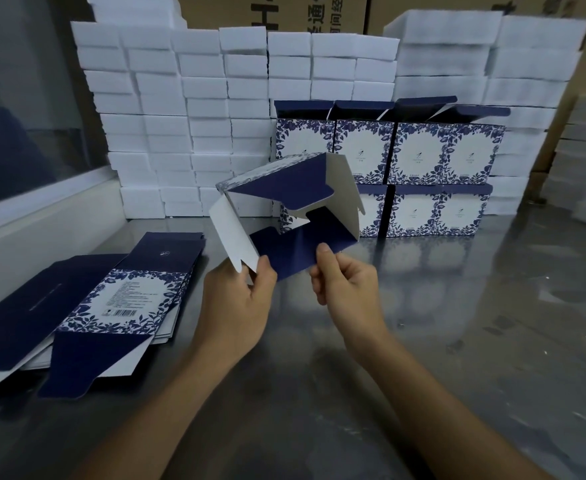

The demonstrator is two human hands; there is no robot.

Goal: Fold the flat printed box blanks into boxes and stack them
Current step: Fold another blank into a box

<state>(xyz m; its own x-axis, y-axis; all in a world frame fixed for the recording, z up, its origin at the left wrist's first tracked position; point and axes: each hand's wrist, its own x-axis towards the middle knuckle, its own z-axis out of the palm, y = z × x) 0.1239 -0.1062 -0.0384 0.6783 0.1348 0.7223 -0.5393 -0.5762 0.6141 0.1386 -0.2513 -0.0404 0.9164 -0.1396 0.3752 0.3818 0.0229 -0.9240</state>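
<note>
Head view: left hand (241, 299) and right hand (345, 285) pinch half-folded box (295, 202) rising above both grips.

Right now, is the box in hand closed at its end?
Open: the held box shows its dark blue flaps spread apart, with a gap between them.

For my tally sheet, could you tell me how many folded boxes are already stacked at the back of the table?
7 visible: four on the top row, three on the bottom row. The box being folded may hide another at bottom left.
</note>
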